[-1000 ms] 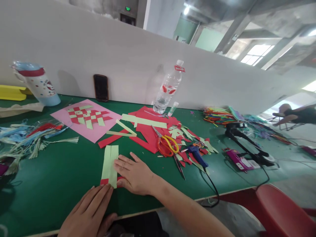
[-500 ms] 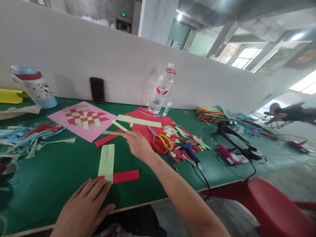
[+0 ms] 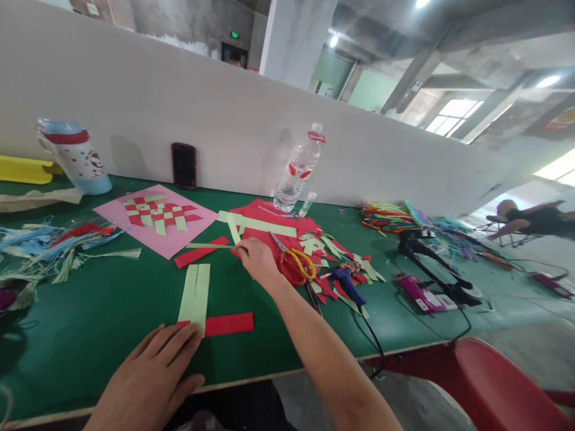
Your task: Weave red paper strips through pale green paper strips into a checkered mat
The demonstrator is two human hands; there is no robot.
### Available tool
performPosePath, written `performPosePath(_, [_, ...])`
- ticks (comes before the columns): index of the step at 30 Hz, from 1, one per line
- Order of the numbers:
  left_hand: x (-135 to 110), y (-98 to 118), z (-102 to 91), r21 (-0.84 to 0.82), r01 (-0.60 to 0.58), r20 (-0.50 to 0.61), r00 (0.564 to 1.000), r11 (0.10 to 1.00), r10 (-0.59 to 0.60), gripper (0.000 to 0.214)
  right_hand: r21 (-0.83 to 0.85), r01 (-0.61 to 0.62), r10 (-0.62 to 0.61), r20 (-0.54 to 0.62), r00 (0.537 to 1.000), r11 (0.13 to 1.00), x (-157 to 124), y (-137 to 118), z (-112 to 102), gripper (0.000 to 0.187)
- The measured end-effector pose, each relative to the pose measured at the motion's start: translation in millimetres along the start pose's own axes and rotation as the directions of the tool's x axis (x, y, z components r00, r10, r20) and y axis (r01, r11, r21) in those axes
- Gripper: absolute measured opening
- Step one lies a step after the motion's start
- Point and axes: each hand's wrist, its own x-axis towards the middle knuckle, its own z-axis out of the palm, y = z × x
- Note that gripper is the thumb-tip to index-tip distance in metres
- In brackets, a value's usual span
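My left hand (image 3: 150,376) lies flat and open at the table's near edge, fingertips touching the bottom of two light green paper strips (image 3: 194,294) that cross a red strip (image 3: 228,324). My right hand (image 3: 255,258) reaches forward over the green table (image 3: 112,305) and pinches the end of a thin light green strip (image 3: 211,246) lying across another red strip (image 3: 200,252). Just beyond it is a pile of red paper (image 3: 274,224) with a longer green strip (image 3: 258,224) on top.
Orange and yellow scissors (image 3: 294,261) lie right of my right hand, beside a blue glue gun (image 3: 348,285) with a black cord. A pink sheet with a red-green weave (image 3: 156,216), a phone (image 3: 184,166), a water bottle (image 3: 297,170), a cup (image 3: 76,157) and coloured strips (image 3: 54,245) stand around. A red chair (image 3: 503,383) is at the right.
My right hand left the crossed strips near the edge, reached forward to the loose strips and closed its fingers on a thin green one. The left hand stayed put.
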Motion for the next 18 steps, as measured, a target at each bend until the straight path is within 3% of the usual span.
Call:
performPosePath(6, [13, 0, -4.8, 0.006, -0.061, -0.039, 0.997, 0.998, 0.061, 0.044, 0.349, -0.069, 0.087, -0.037, 0.996, 0.935, -83, 3, -8, 0.029])
performPosePath(10, [24, 1, -7.8, -0.087, -0.013, 0.074, 0.997, 0.996, 0.019, 0.042, 0.492, -0.150, 0.171, 0.003, 0.985, 0.858, -131, 8, -5, 0.037])
performPosePath(14, [32, -3, -8.3, -0.303, 0.109, 0.205, 0.978, 0.947, -0.047, 0.042, 0.560, -0.171, 0.213, -0.009, 0.977, 0.810, -151, 10, 4, 0.035])
performPosePath(18, [40, -6, -5.5, -0.450, 0.264, 0.259, 0.953, 0.853, -0.158, 0.040, 0.552, -0.091, 0.164, -0.085, 0.983, 0.829, -155, 9, 12, 0.027])
